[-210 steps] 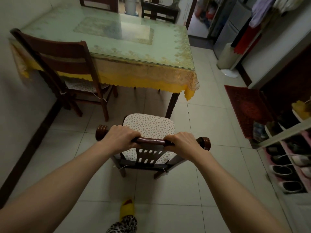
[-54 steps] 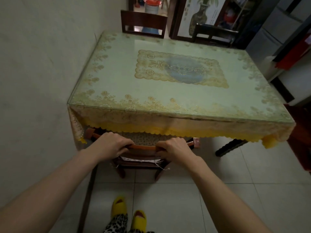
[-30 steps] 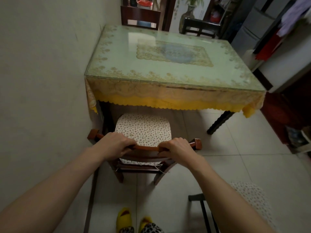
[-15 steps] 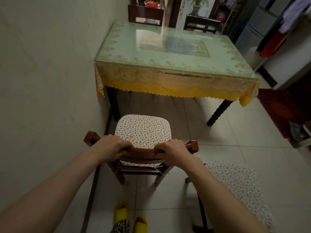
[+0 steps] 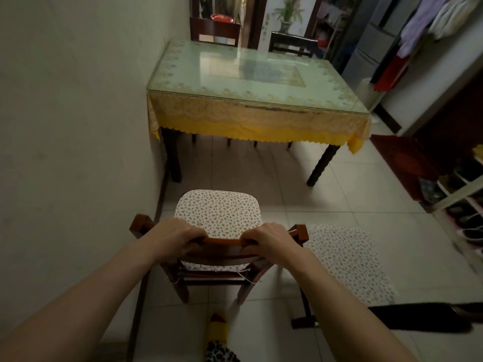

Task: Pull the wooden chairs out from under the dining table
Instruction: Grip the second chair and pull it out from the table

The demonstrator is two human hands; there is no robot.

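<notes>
A wooden chair (image 5: 219, 216) with a speckled seat cushion stands on the tiled floor, well clear of the dining table (image 5: 251, 77) and close to the left wall. My left hand (image 5: 175, 237) and my right hand (image 5: 270, 239) both grip its top back rail. The table has a glass top over a yellow lace cloth. A second chair (image 5: 347, 259) with the same cushion stands to the right of the first, its dark backrest low at the right. Two more chairs, one (image 5: 214, 31) at the far left and one (image 5: 292, 44) at the far right, sit at the table's far side.
The wall runs along the left, close to the chair. A shoe rack (image 5: 462, 194) and a red mat (image 5: 402, 158) lie at the right. A grey fridge (image 5: 366, 48) and hanging clothes are at the back right. My yellow slipper (image 5: 219, 327) is below the chair.
The chair has come out from under the table and moved back towards me. The table now lies farther off, and more of the second chair shows at the right.
</notes>
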